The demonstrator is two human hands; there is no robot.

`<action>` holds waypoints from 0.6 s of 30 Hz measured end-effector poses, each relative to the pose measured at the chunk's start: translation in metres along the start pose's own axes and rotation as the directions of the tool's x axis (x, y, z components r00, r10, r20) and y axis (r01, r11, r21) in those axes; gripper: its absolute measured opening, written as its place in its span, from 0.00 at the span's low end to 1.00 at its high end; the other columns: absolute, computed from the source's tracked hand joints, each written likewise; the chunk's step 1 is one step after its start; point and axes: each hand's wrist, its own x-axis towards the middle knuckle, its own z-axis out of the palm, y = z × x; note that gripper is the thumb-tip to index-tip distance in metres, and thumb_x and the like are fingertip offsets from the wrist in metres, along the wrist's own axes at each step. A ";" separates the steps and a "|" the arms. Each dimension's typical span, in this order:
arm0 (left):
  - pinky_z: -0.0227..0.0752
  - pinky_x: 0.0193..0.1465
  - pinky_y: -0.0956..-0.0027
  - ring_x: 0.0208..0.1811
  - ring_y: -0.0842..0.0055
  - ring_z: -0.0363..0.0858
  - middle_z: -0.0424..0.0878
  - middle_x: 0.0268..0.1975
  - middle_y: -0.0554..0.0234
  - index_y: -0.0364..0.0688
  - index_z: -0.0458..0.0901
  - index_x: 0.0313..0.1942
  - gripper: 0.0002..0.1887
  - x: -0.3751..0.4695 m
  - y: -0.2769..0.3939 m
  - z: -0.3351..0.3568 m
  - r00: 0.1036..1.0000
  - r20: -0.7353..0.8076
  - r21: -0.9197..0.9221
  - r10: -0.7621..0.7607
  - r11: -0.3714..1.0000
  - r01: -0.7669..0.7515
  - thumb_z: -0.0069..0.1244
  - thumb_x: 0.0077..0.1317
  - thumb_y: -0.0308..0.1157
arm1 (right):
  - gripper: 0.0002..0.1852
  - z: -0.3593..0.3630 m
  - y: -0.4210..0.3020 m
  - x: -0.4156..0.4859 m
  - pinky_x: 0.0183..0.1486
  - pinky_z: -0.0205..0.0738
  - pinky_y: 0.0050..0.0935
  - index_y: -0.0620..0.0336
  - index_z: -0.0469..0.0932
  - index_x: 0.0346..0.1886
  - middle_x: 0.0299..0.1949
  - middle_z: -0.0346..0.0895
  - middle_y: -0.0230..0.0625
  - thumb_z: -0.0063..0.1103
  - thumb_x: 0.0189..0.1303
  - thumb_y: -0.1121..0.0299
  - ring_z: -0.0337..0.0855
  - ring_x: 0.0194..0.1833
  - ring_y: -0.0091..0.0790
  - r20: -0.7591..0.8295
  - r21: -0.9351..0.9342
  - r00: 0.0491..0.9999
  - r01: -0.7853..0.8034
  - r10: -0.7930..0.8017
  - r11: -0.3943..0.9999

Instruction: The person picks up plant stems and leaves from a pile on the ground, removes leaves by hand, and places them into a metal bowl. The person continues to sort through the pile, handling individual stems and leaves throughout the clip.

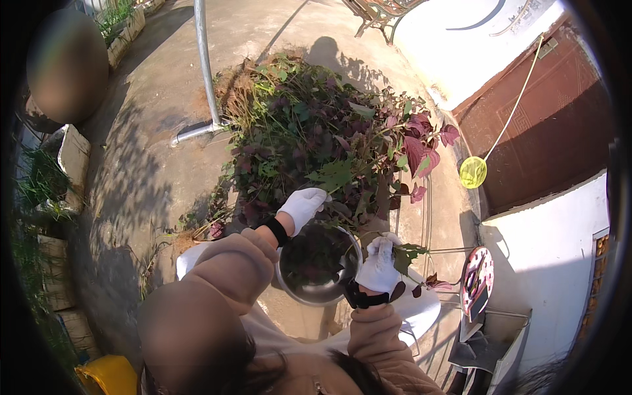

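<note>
My left hand [305, 208], in a white glove, is above the left rim of a round metal bowl [320, 296]. Its fingers are pinched at the base of a broad green leaf [332, 174]. To the right of the bowl, my white-gloved right hand [379, 266] grips a leafy stem [409, 256], whose green and purple leaves hang out to the right. Dark leaves [316, 259] lie inside the bowl, which sits between my knees. Just beyond it rises a large heap of cut plants [306, 123] with green and purple leaves, roots showing at the far left.
A metal pole [206, 59] with a foot stands left of the heap. White planters [74, 158] line the left side, near another person [34, 111]. At right are a brown door [533, 133], a yellow-green net [473, 172], a patterned round seat [478, 281] and a metal trough [489, 353].
</note>
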 end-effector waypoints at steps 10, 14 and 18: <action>0.62 0.29 0.81 0.26 0.88 0.66 0.73 0.26 0.75 0.38 0.81 0.39 0.14 -0.009 0.001 0.002 0.999 0.050 -0.001 -0.002 1.000 0.002 0.44 0.73 0.38 | 0.11 -0.006 0.079 -0.001 0.42 0.79 0.29 0.57 0.76 0.46 0.37 0.77 0.32 0.62 0.61 0.73 0.79 0.34 0.27 -0.052 -0.247 0.927 -0.372 0.371 0.895; 0.61 0.27 0.81 0.25 0.88 0.66 0.75 0.27 0.75 0.39 0.83 0.41 0.14 -0.013 0.004 0.004 0.992 0.115 0.055 0.048 0.997 -0.054 0.46 0.72 0.40 | 0.11 -0.003 0.093 0.027 0.43 0.78 0.27 0.58 0.77 0.48 0.36 0.77 0.28 0.61 0.62 0.74 0.76 0.32 0.23 -0.060 -0.266 0.971 -0.241 0.233 0.934; 0.63 0.30 0.81 0.28 0.88 0.70 0.79 0.31 0.74 0.40 0.83 0.40 0.13 -0.012 0.012 0.000 0.999 -0.012 0.105 0.034 0.994 -0.033 0.46 0.71 0.39 | 0.09 0.001 0.098 0.027 0.35 0.75 0.27 0.57 0.78 0.45 0.33 0.77 0.29 0.61 0.62 0.70 0.77 0.31 0.24 0.174 -0.481 0.941 -0.175 0.290 0.859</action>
